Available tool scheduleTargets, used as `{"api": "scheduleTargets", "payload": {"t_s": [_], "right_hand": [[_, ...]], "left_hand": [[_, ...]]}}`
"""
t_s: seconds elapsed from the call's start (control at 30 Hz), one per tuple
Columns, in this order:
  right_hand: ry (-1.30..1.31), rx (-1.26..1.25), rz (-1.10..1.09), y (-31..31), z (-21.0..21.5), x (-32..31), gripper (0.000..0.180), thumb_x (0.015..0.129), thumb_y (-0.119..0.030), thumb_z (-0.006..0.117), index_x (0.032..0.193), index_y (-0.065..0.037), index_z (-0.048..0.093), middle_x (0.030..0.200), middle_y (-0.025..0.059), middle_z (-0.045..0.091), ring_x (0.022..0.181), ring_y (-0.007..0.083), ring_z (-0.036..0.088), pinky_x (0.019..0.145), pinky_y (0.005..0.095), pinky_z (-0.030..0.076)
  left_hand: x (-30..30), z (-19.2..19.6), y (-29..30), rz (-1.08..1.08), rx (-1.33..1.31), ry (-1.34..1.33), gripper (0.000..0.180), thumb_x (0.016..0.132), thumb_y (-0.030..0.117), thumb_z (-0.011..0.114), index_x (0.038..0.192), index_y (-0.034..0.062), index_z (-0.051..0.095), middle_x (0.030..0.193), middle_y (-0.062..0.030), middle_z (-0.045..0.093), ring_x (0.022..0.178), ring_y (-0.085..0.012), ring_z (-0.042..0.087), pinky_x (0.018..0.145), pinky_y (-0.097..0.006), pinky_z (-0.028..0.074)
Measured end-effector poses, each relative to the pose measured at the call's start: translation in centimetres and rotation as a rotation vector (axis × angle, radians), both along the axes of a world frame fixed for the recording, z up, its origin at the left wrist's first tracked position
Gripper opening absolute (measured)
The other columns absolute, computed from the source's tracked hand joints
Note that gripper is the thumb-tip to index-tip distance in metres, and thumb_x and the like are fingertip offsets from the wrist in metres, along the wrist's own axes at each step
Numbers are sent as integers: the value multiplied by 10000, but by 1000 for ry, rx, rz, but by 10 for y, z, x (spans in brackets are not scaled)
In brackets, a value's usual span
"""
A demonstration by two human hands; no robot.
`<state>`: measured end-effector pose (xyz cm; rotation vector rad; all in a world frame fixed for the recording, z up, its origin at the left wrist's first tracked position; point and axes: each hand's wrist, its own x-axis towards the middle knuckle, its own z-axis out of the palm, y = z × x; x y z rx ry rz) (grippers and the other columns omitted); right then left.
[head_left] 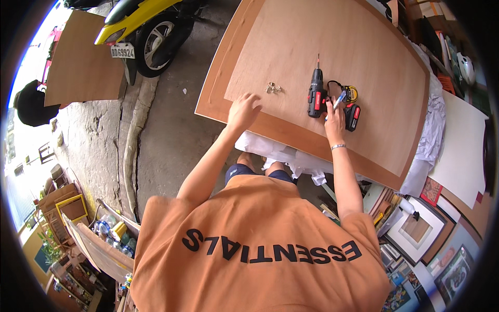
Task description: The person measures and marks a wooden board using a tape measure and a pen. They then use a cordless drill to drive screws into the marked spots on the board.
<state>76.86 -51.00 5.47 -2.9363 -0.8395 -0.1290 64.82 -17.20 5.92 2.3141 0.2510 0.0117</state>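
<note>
A wide wooden panel with a darker brown border lies in front of me. Over its near left edge is my left hand, fingers loosely bent and apart, with nothing seen in them. Several small brass-coloured metal pieces lie just beyond it. My right hand grips a blue and white pen. Left of that hand rests a black and red cordless drill with a bit pointing away from me. A yellow and black tape measure and a spare drill battery sit close on its right.
White wrapping sheet hangs below the panel's near edge. A yellow motorbike stands on the concrete at the far left. Framed pictures and boards crowd the right side. Behind my left, a bin holds bottles.
</note>
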Motion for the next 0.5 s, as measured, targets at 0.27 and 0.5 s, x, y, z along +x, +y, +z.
{"api": "scheduleTargets", "payload": {"t_s": [0.27, 0.5], "right_hand": [[166, 118, -38, 1, 67, 64, 469, 881, -238, 718, 1286, -101, 525, 1056, 183, 640, 1019, 377, 596, 865, 481, 478], [289, -123, -9, 16, 60, 170, 360, 934, -369, 620, 1145, -78, 585, 1022, 198, 650, 1012, 396, 620, 865, 487, 498]], "left_hand": [[50, -34, -10, -163, 281, -117, 216, 856, 83, 586, 1054, 120, 661, 1017, -66, 619, 997, -282, 588, 846, -404, 479], [36, -37, -21, -85, 190, -49, 163, 880, 97, 569, 1022, 91, 648, 1007, -105, 615, 996, -314, 596, 853, -421, 482]]}}
